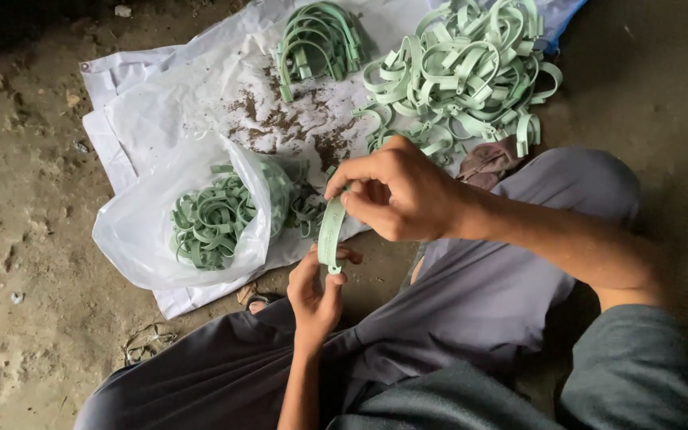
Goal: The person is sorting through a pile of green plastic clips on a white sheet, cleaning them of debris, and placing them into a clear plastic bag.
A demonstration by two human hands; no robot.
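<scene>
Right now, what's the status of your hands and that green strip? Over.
Left hand pinches the lower end of the green plastic strip. Right hand grips its top. Strip upright between both. Nothing in the way.

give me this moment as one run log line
left hand: holds lower end of green strip | right hand: pinches its upper end | plastic bag: open, green bands inside | loose pile: on white sheet
</scene>
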